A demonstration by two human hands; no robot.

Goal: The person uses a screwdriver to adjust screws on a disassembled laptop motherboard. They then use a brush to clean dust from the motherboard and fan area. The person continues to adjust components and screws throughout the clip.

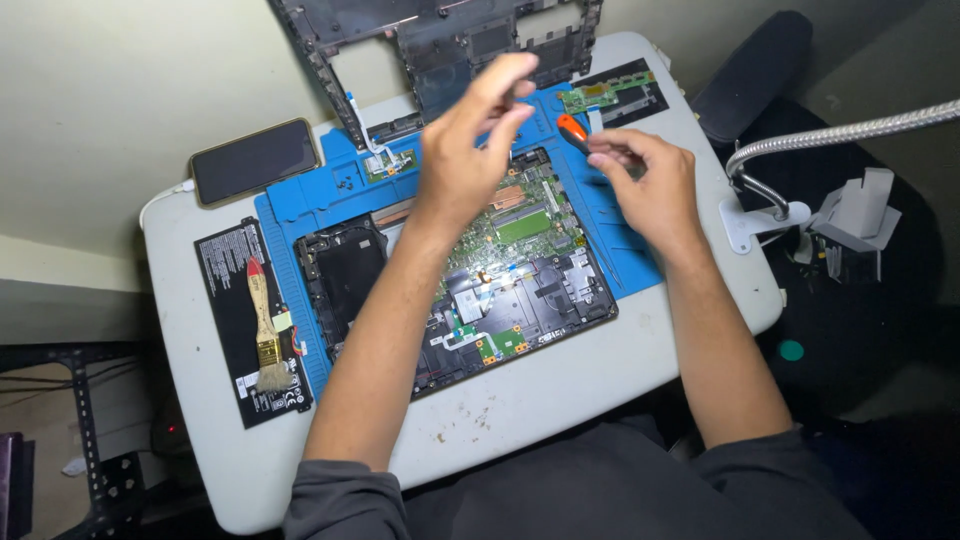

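Opened laptop (470,290) below both hands; brush (265,330) and phone (254,160) left.

An orange-handled screwdriver (574,132) sits tilted in the right hand (648,185), only its handle end showing above the fingers. Below it, an opened laptop (470,275) lies flat on a blue mat, its green circuit board and dark inner parts bare. What the raised left hand (478,145) pinches is too small to tell.

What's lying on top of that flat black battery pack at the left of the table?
A small paintbrush with a wooden handle lies lengthwise on the battery pack, bristles toward the near edge. The patch beneath the brush is covered.
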